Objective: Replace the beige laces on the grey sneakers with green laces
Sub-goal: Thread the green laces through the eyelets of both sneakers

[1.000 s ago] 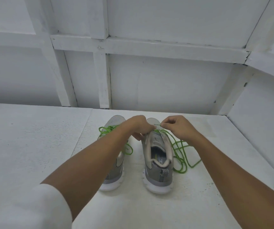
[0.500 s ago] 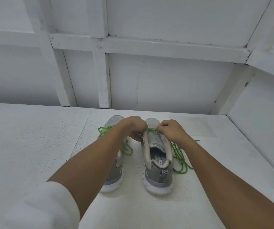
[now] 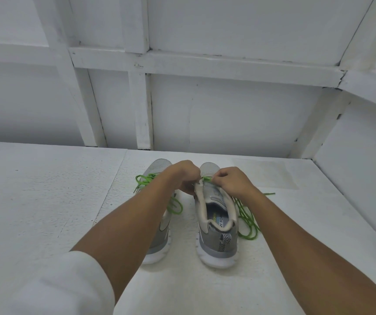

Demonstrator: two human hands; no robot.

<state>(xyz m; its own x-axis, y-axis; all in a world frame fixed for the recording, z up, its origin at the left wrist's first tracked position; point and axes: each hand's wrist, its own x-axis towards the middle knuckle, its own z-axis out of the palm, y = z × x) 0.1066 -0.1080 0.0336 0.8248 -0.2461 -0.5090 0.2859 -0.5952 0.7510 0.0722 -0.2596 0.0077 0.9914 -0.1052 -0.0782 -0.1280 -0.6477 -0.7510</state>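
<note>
1. Both sneakers stand upright side by side on the bench (image 3: 46,201), long axes running away from the person, toes toward the wall (image 3: 228,121), heels nearest the camera.
2. The left hand (image 3: 180,176) has its grip curled tight on the front of the right sneaker (image 3: 219,237), at the collar.
3. The right hand (image 3: 232,181) pinches the right lace (image 3: 248,223) just beside it, over the eyelets; the slack lies looped on the bench, right of the shoe.
4. The left lace (image 3: 144,180) loops loosely off the left sneaker (image 3: 159,244).
5. The left forearm covers most of the left sneaker.
6. Both hands hide the right sneaker's eyelets, and the fingertips cannot be made out.
</note>
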